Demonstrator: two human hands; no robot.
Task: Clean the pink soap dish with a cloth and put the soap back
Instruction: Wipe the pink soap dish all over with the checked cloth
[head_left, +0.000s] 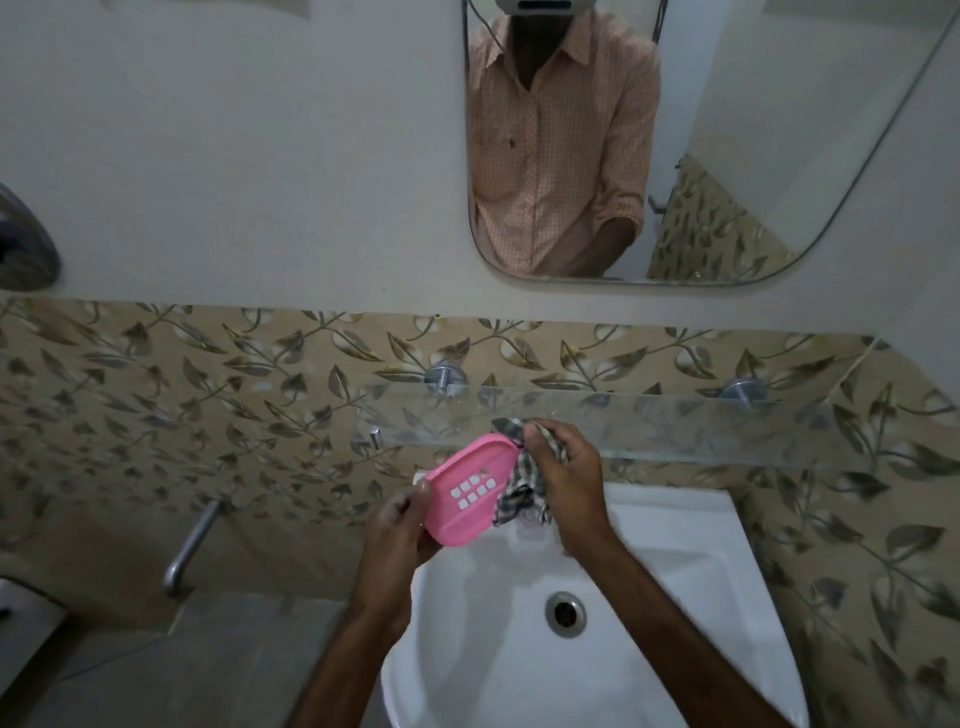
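The pink soap dish (470, 493) is held tilted above the back of the white sink (691, 566), its underside with several small square drain holes facing me. My left hand (402, 525) grips its lower left end, thumb on the rim. My right hand (563, 475) holds a checked cloth (519, 496) bunched against the dish's right end. No soap shows in this view.
A glass shelf (649, 415) on two metal brackets runs along the leaf-patterned tile wall just behind my hands. A metal tap (189, 543) sticks out at the left. The drain (565, 613) sits mid-basin. A mirror (675, 140) hangs above.
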